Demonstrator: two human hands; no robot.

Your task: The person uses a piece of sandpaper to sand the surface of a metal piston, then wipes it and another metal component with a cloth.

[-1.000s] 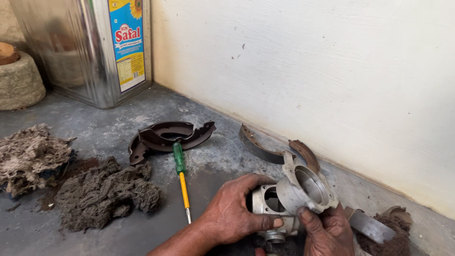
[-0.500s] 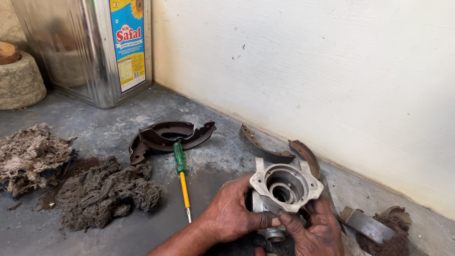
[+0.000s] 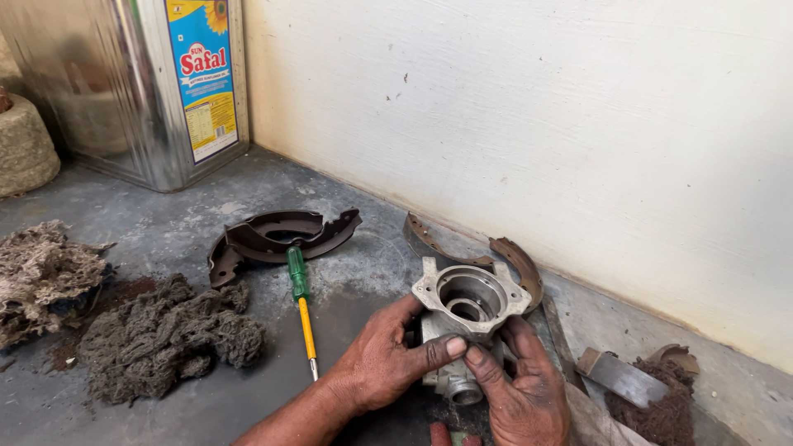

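Note:
Both my hands hold a grey cast-metal housing (image 3: pixel 469 299) with a round bore and flanged top, upright on the concrete floor near the wall. My left hand (image 3: pixel 388 355) grips its left side, thumb stretched across the front. My right hand (image 3: pixel 520 388) clasps the lower right side, fingers touching my left thumb. A green-handled screwdriver (image 3: pixel 301 304) with a yellow shaft lies just left of my left hand.
Dark curved brake shoes (image 3: pixel 277 235) lie beyond the screwdriver; two more brake shoes (image 3: pixel 512 260) lean by the white wall. Clumps of dirty cotton waste (image 3: pixel 161 334) sit at left. A large shiny oil tin (image 3: pixel 140 83) stands at the back. A flat metal piece (image 3: pixel 619 376) lies at right.
The housing was tilted with its bore facing right; I have turned it upright so the bore faces up. My hands have shifted lower around its body.

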